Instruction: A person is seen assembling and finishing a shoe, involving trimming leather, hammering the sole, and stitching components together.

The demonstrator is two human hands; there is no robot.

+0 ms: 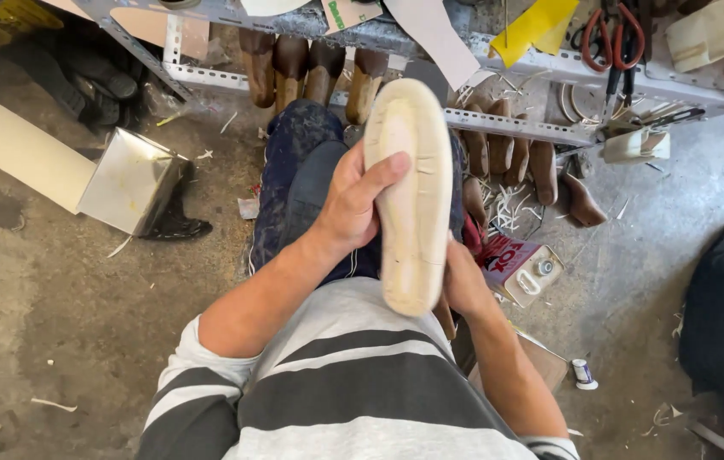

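Floor (pixel 55 281) lies open to the person's left; a metal shelf frame (pixel 515 126) with wooden lasts (pixel 498 145) crowds the front. The pale, scuffed shoe sole (pixel 411 196) stands upright over the lap, left hand (pixel 352 204) closed around its edge, right hand (pixel 464 281) gripping beneath it.

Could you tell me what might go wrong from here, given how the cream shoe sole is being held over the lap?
The left hand grips only one edge of the sole, while the right hand sits mostly hidden behind it, so the sole could twist or slip. If dropped, it might land on the dirty concrete floor. The metal can beside the knee could get knocked over.
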